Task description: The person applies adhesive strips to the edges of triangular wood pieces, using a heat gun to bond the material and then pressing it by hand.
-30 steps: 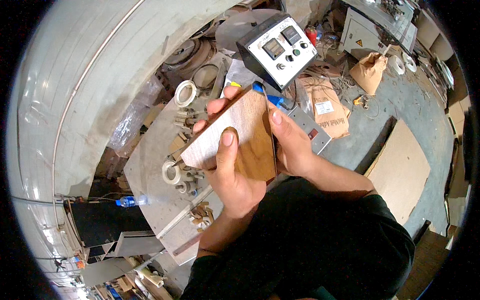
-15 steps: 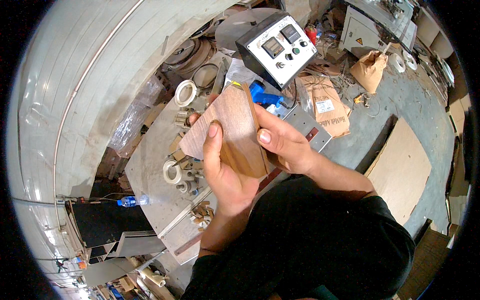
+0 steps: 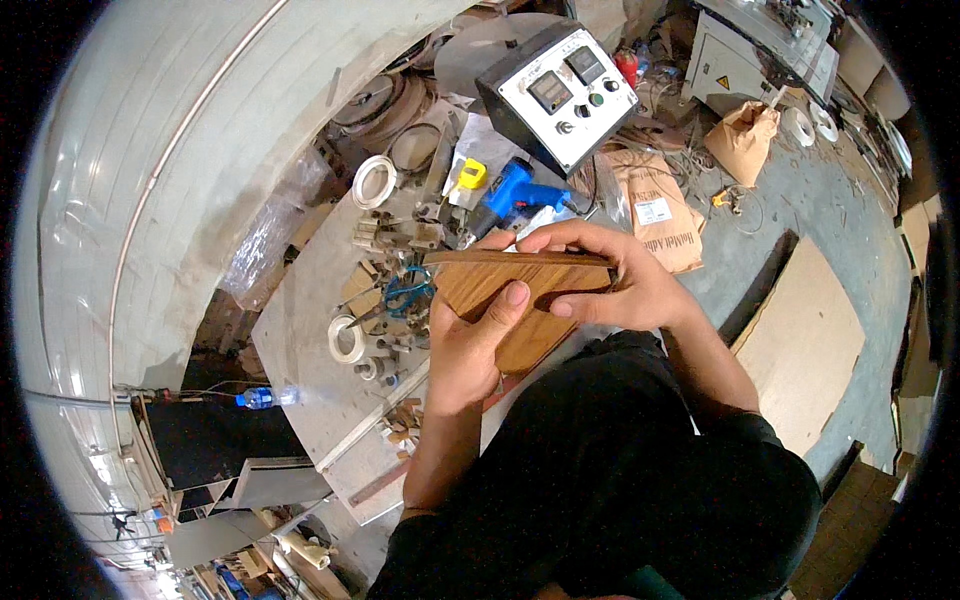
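Observation:
A brown wood-grained board (image 3: 540, 335) is held up in front of my body, over the near edge of the worktable (image 3: 300, 350). My left hand (image 3: 470, 345) grips its left part, thumb on the face turned toward me. On the board's right end, my right hand (image 3: 625, 280) is closed, thumb against the face and fingers over the long top edge. Just beyond the board lie a blue heat gun (image 3: 515, 195) and a yellow tape measure (image 3: 469, 175). Blue-handled scissors (image 3: 408, 292) rest left of my left hand.
A control box (image 3: 560, 95) with dials and displays stands at the back. Tape rolls (image 3: 346, 340) and metal parts sit on the table's left. A plastic bottle (image 3: 262, 398) lies at far left. Brown paper sacks (image 3: 655, 205) and a flat cardboard sheet (image 3: 805, 335) are on the right.
The board has been turned in my hands, so its long edge now runs across the top. The tape measure, heat gun and scissors show more fully.

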The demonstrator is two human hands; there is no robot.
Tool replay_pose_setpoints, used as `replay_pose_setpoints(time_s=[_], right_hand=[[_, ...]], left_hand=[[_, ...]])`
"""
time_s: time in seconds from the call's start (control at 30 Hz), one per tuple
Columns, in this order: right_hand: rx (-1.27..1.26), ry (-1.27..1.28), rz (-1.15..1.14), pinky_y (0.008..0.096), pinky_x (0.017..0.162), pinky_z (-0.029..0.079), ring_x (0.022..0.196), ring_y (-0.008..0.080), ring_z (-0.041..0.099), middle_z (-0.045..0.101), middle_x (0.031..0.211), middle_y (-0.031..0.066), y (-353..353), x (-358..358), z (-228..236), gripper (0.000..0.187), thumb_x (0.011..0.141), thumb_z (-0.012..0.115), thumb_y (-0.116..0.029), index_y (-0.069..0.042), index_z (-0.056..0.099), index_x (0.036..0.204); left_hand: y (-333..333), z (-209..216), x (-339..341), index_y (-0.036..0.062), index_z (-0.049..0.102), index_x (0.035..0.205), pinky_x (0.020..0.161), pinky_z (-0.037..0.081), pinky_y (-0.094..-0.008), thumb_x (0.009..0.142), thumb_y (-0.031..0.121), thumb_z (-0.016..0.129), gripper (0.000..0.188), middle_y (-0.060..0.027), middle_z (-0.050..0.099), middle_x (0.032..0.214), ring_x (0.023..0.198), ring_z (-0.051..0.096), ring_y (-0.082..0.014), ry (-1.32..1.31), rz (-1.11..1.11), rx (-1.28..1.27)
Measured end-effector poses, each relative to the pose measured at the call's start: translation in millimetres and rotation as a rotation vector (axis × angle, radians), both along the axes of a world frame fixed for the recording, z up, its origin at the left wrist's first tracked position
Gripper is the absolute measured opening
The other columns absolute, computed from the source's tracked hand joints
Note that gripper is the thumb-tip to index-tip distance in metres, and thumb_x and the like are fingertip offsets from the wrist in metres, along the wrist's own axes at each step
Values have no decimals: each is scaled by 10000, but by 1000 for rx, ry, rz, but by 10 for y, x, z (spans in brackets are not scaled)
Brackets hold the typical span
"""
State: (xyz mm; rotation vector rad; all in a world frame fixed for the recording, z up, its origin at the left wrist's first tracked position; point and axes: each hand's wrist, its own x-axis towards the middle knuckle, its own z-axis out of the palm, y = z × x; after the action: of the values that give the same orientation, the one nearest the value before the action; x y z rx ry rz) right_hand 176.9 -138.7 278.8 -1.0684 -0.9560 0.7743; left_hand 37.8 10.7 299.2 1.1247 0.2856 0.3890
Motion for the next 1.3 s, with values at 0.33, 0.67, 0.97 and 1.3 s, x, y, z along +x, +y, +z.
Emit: replay_pose_setpoints(time_s=[0.33,0.67,0.97,1.3], right_hand=[[-214,-174,-26,315,971,515,1089,146,658,742,1176,73,-297,173,-63,473,861,852,-144,-18,688,1286],[-213,-172,25,275,900,488,1037,101,601,660,1101,33,-163,649,-283,355,942,736,-18,-16,586,1264],[-303,-4,18,316,970,476,1052,160,581,649,1080,75,-347,1322,-664,282,1004,652,-55,-2,553,1262],[-237,55,57,295,972,475,1075,131,584,648,1142,50,-328,1819,-628,287,1091,539,-207,-11,579,1297]], left_hand=[[-70,6,38,24,542,1402,973,492,-313,929,156,791,550,-78,661,1186,1088,629,-166,61,-113,133],[-194,-327,581,14,560,1300,877,515,-307,957,227,765,452,-67,672,1114,1011,631,-137,123,94,475],[-555,-476,1099,-33,636,1110,789,531,-325,940,234,762,341,-129,709,936,866,648,-148,487,194,516],[-771,-375,1409,-26,662,1188,831,526,-328,965,181,725,310,-145,711,986,910,653,-172,502,226,535]])
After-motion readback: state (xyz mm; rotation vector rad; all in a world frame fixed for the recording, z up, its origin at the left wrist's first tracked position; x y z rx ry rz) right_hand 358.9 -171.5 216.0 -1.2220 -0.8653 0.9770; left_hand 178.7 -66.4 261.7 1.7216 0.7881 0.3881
